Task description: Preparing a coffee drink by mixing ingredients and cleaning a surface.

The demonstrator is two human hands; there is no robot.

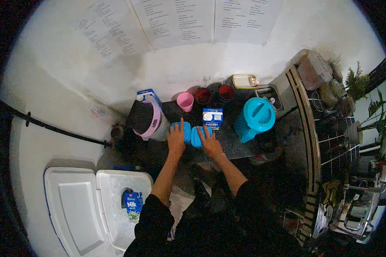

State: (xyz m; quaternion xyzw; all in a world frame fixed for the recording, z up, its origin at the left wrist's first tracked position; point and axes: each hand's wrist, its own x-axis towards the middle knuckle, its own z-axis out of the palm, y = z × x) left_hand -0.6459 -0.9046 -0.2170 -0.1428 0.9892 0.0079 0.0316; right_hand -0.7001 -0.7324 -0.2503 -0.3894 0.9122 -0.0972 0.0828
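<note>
My left hand (176,141) rests its spread fingers on a small blue-lidded container (187,130). A second blue-lidded container (196,139) sits close beside it, with the spread fingers of my right hand (213,146) on its lid. Just behind the right one stands a blue and white milk carton (213,116) with a white cap. To the left is a clear tub with a pink rim (156,120) and dark contents. A pink cup (185,101) stands behind the containers. On the right, a turquoise lidded pitcher (258,114) stands on the dark counter (231,144).
Another milk carton (150,95) stands behind the tub. Two dark red cups (203,96) and a cream tray (243,82) line the wall. At lower left is an open white cooler (104,183) of ice holding a milk carton (134,205). A wooden-edged partition (308,141) rises right.
</note>
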